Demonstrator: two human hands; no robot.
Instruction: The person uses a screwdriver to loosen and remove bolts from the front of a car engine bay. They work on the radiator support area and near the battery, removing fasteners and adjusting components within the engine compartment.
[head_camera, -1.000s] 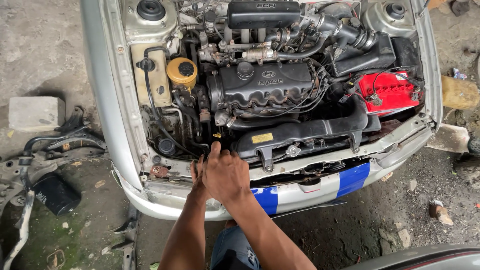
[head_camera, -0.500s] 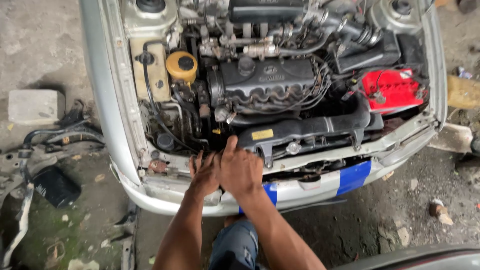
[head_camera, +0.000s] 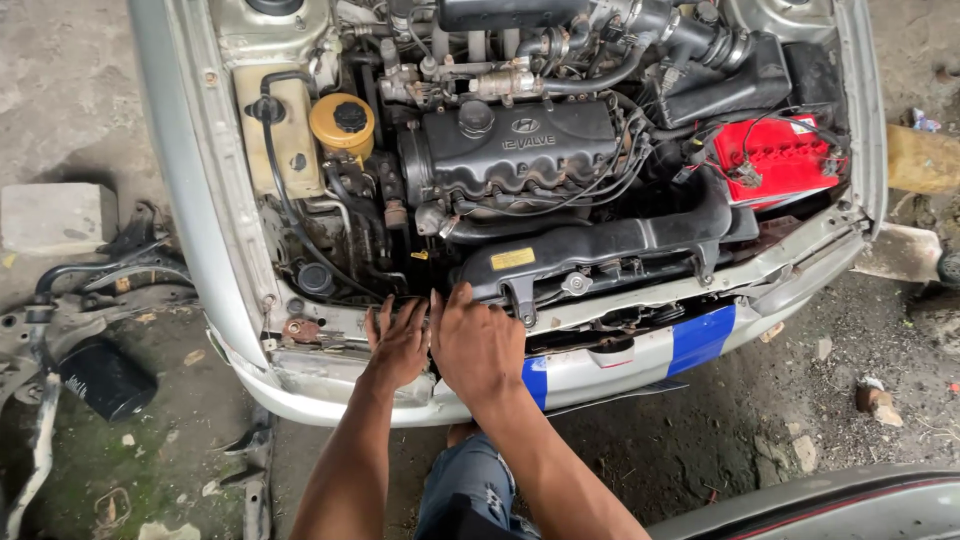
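**Both hands down at the front crossmember**

Head view, the only one: left hand (head_camera: 398, 345) and right hand (head_camera: 478, 345) side by side, flat, fingers spread, pressed on the silver front crossmember (head_camera: 640, 295). Not clamped on anything, nothing held as far as visible. Fingertips of the right pointed up toward the black intake duct (head_camera: 600, 255), just beyond them, nearly touching. Yellow reservoir cap (head_camera: 342, 122) well off above the left hand, red battery (head_camera: 775, 160) far out past the right. Probably best done with palms kept flat and fingertips feeling under the duct edge, away from the wiring.
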